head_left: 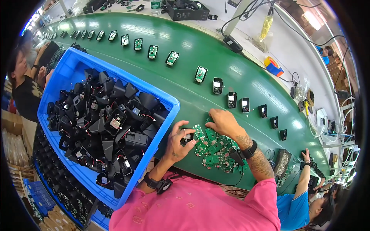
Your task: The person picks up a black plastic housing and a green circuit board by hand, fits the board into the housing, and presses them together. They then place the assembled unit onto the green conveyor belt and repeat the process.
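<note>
My left hand [178, 144] grips a small black plastic housing [187, 137], its fingers curled round the sides beside the blue bin. Just to the right lies a loose pile of green circuit boards [212, 149] on the green work surface. At the pile's far edge my right hand [225, 124] is bent down, thumb and fingers closing on a green circuit board that they partly hide. A blue bin [174, 106] on my left is heaped with black housings [135, 139], some trailing red wires.
Along the green conveyor belt [165, 82] runs a curved row of black housings, several with green boards [172, 58]. Tape rolls [273, 66] sit on the far ledge. People work at both sides; one wears a blue shirt [295, 210]. A small tray [282, 162] stands right of the pile.
</note>
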`<state>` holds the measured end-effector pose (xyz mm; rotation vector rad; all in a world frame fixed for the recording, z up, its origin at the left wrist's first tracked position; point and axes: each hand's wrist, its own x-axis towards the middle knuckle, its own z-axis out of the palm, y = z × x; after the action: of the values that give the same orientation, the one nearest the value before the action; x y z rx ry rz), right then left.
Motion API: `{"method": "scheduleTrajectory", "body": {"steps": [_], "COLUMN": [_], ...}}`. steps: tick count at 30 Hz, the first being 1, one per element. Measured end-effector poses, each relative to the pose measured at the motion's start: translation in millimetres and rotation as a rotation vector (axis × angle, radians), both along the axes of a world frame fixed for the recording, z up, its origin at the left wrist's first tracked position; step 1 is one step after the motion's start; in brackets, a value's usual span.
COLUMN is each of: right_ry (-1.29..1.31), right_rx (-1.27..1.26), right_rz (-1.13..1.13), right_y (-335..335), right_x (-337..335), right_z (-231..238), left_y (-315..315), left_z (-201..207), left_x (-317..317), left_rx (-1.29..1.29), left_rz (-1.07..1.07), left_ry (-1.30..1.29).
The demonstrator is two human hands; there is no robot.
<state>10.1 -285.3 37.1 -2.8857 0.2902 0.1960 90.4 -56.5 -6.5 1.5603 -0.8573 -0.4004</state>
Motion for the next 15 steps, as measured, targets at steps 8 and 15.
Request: {"method": "scheduleTrajectory", "body": {"steps": [8,15], "right_ry": [-0.214,-0.615], "right_rx": [0.929,1.118], "right_rz": [-0.597,-0.622], "right_y": [-8.3,46.3], "right_x": [-16.9,-58.3], "right_z": [25.4,45.1], "left_y": [-4.9,-27.9], "left_z": [32.7,44.9], "left_x": [-9.1,-16.5], "left_rx": [-0.026,-0.060], "left_rz": [-0.463,-0.569], "left_ry": [0.507,0.520]}}
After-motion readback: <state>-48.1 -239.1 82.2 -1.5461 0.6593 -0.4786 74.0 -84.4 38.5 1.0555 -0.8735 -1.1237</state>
